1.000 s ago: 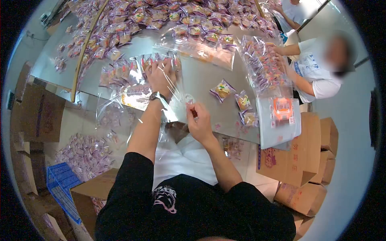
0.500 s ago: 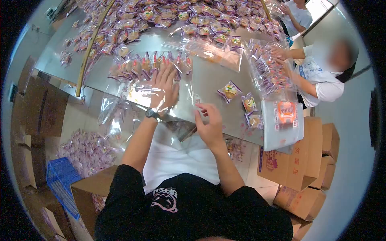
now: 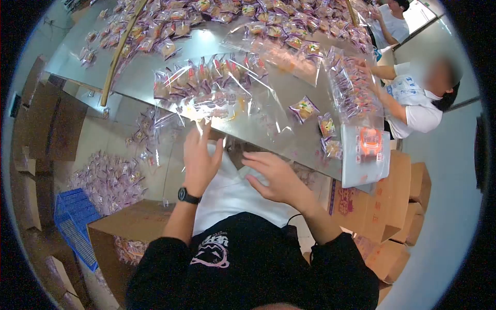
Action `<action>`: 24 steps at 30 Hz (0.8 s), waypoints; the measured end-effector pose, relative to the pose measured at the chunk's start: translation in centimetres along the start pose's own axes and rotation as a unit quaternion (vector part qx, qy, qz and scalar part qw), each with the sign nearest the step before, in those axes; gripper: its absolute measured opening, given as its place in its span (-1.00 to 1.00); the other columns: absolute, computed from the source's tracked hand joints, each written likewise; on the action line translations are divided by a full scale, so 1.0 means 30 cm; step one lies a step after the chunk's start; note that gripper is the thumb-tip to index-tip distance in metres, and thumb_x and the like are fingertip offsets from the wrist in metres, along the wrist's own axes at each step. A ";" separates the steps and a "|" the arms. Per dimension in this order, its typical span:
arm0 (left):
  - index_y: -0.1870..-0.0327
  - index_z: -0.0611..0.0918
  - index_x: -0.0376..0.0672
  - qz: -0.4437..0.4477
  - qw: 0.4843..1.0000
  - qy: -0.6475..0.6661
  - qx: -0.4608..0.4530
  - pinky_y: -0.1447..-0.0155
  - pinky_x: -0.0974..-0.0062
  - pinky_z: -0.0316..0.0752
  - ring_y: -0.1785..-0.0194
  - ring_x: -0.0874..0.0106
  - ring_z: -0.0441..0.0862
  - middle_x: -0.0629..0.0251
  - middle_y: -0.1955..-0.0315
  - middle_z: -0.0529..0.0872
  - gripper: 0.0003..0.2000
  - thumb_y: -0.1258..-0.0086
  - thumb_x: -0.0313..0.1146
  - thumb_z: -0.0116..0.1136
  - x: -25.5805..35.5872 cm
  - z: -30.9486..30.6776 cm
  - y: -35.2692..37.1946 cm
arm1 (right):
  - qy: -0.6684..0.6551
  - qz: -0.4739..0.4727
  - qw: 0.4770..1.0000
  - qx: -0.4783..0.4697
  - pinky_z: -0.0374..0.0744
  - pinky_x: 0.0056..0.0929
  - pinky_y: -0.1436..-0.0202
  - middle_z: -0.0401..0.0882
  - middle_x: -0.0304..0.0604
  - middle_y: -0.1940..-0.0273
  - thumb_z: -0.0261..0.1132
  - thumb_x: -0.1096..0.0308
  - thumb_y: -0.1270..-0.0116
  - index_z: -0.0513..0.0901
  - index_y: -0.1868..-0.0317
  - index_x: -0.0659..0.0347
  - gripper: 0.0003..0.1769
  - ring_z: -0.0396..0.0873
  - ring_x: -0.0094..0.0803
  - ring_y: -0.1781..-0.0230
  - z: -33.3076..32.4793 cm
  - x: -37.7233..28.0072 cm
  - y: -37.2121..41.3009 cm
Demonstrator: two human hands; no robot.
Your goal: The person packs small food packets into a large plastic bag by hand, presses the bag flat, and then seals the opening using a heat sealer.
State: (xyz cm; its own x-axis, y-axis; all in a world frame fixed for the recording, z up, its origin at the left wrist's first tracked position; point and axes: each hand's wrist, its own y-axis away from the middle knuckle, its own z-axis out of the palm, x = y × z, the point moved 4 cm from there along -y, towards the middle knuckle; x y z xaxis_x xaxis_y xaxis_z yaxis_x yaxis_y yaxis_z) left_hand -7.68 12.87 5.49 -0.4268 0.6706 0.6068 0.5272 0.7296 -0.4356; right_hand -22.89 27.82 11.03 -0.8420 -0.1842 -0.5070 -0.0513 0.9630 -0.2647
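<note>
A clear plastic bag (image 3: 217, 98) filled with a row of small wrapped snack packets lies on the steel table (image 3: 289, 103), its open end hanging over the near edge. My left hand (image 3: 200, 159), with a black watch on the wrist, is just below that edge, fingers spread against the loose plastic. My right hand (image 3: 276, 178) is open beside it, below the table edge and holding nothing. Three loose snack packets (image 3: 318, 126) lie on the table to the right of the bag.
Heaps of snack packets (image 3: 232, 15) cover the far table. A person in white (image 3: 413, 98) at the right handles another filled bag (image 3: 354, 88); a stack of flat bags (image 3: 364, 155) lies below it. Cardboard boxes (image 3: 382, 201) stand right and left, a blue crate (image 3: 75, 222) lower left.
Both my hands have drawn back from the tabletop to below its near edge. The left hand came out of the filled bag, which now lies on the table.
</note>
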 end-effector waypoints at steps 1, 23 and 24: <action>-0.36 0.52 -0.32 -0.018 1.000 0.010 0.014 -0.42 0.07 0.37 -0.35 -0.10 0.47 -0.16 -0.31 0.53 -0.46 -0.37 -0.37 0.33 0.006 -0.015 0.026 | -0.008 -0.020 0.999 -0.029 0.49 -0.06 -0.38 0.50 0.23 -0.33 0.36 0.41 -0.28 0.52 -0.27 0.40 -0.45 0.49 0.07 -0.34 0.077 -0.013 -0.005; -0.43 0.50 -0.13 0.108 0.951 -0.084 0.277 -0.44 -0.05 0.35 -0.41 -0.07 0.42 -0.03 -0.44 0.43 -0.23 -0.14 -0.32 0.62 0.137 -0.214 0.125 | 0.173 0.005 0.955 0.242 0.04 0.19 -0.64 0.25 0.08 -0.56 0.41 0.10 -0.32 0.30 -0.60 -0.20 -0.15 0.22 0.16 -0.55 0.295 0.266 -0.578; -0.41 0.53 -0.12 0.064 0.961 -0.101 0.248 -0.42 -0.05 0.35 -0.40 -0.07 0.42 -0.02 -0.43 0.43 -0.24 -0.14 -0.27 0.62 0.113 -0.245 0.107 | 0.185 -0.004 0.957 0.225 0.08 0.16 -0.63 0.29 0.09 -0.54 0.41 0.09 -0.32 0.30 -0.60 -0.20 -0.15 0.24 0.15 -0.53 0.290 0.282 -0.611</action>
State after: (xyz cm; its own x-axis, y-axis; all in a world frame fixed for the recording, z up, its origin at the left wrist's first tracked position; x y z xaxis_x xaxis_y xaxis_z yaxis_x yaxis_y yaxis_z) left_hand -2.03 16.49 11.03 -0.5413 0.7356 0.4072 0.1914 0.5794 -0.7923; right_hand -24.41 6.88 4.46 -0.9792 -0.0288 -0.2006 0.1080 0.7637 -0.6365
